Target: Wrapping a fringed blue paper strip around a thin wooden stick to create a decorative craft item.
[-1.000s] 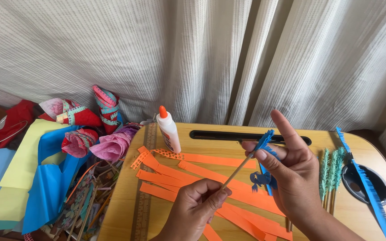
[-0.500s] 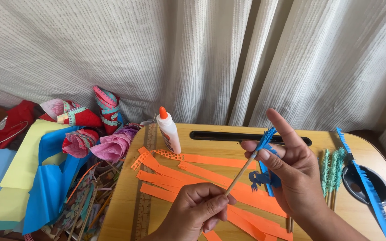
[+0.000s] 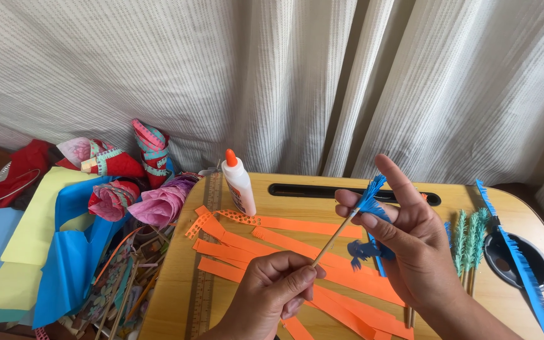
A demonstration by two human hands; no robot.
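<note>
- Little has shifted since earlier: left hand still pinches the thin stick
- right hand fingers clasp blue fringed paper at its far tip
- Best wound tight, evenly

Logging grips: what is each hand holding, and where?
Left hand pinches the thin wooden stick's lower end; right hand pinches blue fringed paper at its top.

Orange paper strips, blue fringed paper, white orange-capped glue bottle, pale striped curtain.

White glue bottle, orange cap, labelled, upright on table
</note>
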